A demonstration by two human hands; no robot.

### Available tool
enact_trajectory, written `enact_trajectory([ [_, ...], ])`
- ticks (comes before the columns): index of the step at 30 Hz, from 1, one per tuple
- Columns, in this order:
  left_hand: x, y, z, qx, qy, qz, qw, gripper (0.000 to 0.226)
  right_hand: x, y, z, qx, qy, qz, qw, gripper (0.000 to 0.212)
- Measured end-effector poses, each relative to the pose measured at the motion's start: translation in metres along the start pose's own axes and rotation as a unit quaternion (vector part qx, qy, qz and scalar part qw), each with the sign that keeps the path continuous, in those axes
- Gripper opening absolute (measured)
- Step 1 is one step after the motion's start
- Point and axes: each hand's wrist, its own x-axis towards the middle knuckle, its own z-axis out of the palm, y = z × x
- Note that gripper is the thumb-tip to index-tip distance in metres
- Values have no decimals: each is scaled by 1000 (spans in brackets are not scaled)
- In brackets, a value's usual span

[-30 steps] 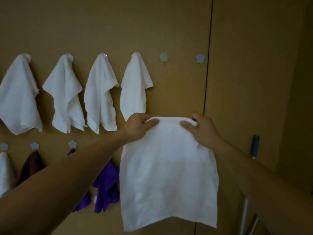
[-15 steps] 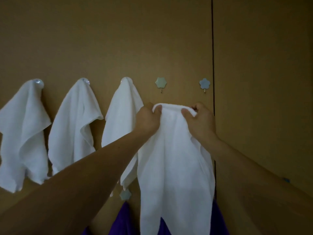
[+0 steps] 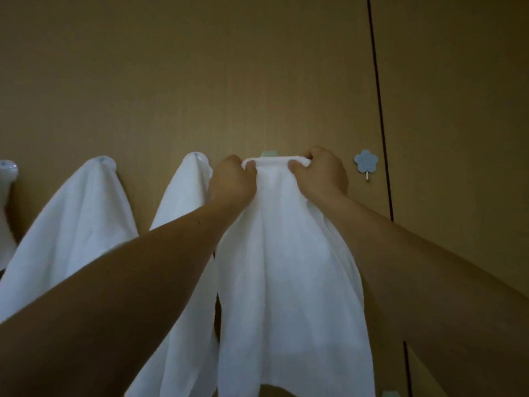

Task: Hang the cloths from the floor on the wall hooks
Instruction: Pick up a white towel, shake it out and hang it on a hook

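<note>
A white cloth (image 3: 289, 267) hangs from both my hands against the brown wall. My left hand (image 3: 232, 181) pinches the left end of its bunched top edge, and my right hand (image 3: 320, 173) pinches the right end. The top edge lies right over a pale green flower-shaped hook (image 3: 269, 153), of which only the top shows. To the right, a blue flower-shaped hook (image 3: 366, 161) is bare.
Three other white cloths hang on hooks to the left: one (image 3: 183, 213) beside my left hand, one (image 3: 77, 222) further left, one (image 3: 5, 196) at the frame edge. A dark vertical seam (image 3: 379, 110) splits the wall panels. Another hook's top (image 3: 390, 393) shows at the bottom.
Both hands have raised the white cloth up to the green hook, its top edge now covering most of the hook. The view has moved closer to the wall and upward.
</note>
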Motion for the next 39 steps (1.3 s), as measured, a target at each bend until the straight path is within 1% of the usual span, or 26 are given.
enact_trajectory([
  [4, -2, -4, 10, 96, 26, 40, 994, 26, 5, 13, 18, -25, 3, 12, 1000, 23],
  [6, -5, -5, 12, 112, 32, 46, 992, 20, 4, 17, 22, -44, 1, 7, 999, 23],
  [7, -6, -6, 13, 116, 24, 39, 992, 17, 5, 18, 22, -49, -13, 9, 999, 24],
  [9, -9, -8, 12, 107, -16, 9, 994, 17, 2, 21, 22, -34, -51, 34, 998, 25],
  [12, -14, -4, 8, 19, -103, -74, 992, 19, -7, 23, 22, 20, -95, 84, 992, 21],
  [14, -14, 1, 4, -62, -157, -153, 974, 24, -13, 20, 24, 39, -118, 95, 988, 16],
  [15, -15, 2, 1, -83, -183, -182, 962, 30, -16, 18, 25, 40, -131, 96, 986, 16],
  [16, -17, 2, -1, -80, -212, -194, 955, 36, -16, 17, 25, 36, -144, 97, 984, 17],
  [17, -19, 1, -2, -48, -241, -185, 952, 42, -16, 16, 23, 26, -155, 99, 983, 20],
  [18, -22, -1, -3, 6, -264, -162, 951, 47, -16, 15, 21, 10, -163, 101, 981, 23],
  [19, -25, -2, -4, 68, -271, -142, 950, 50, -17, 14, 19, -14, -165, 98, 981, 26],
  [20, -28, -4, -5, 121, -257, -120, 951, 48, -19, 13, 17, -52, -153, 82, 983, 30],
  [21, -29, -6, -4, 153, -225, -98, 957, 42, -21, 12, 17, -105, -122, 47, 986, 33],
  [23, -35, -4, -6, 159, -134, -46, 977, 32, -28, 11, 19, -212, -25, -56, 975, 32],
  [24, -38, -3, -7, 164, -94, 11, 982, 30, -32, 10, 19, -243, 15, -110, 964, 28],
  [25, -40, -2, -5, 188, -67, 94, 975, 30, -35, 9, 20, -255, 31, -155, 954, 24],
  [27, -41, -3, -1, 247, -59, 252, 934, 39, -41, 12, 22, -250, -3, -211, 945, 17],
  [28, -40, -4, 0, 262, -71, 291, 917, 41, -43, 14, 23, -231, -32, -224, 946, 17],
  [29, -39, -3, -1, 264, -85, 300, 913, 41, -45, 16, 24, -198, -60, -225, 952, 19],
  [30, -38, -2, -3, 248, -94, 297, 918, 37, -46, 15, 22, -155, -84, -211, 961, 21],
  [32, -36, 2, -4, 178, -105, 275, 939, 24, -45, 10, 17, -83, -118, -170, 975, 24],
  [33, -34, 7, -6, 137, -121, 245, 952, 21, -42, 7, 14, -80, -128, -157, 976, 25],
  [35, -27, 17, -9, 75, -166, 172, 968, 29, -36, 0, 10, -132, -142, -149, 970, 19],
  [37, -21, 26, -11, 70, -191, 126, 971, 36, -31, -6, 7, -189, -157, -143, 959, 20],
  [38, -21, 28, -11, 82, -196, 118, 970, 32, -30, -9, 7, -203, -164, -133, 956, 19],
  [39, -21, 29, -10, 85, -201, 111, 970, 23, -31, -11, 8, -209, -168, -120, 956, 17],
])
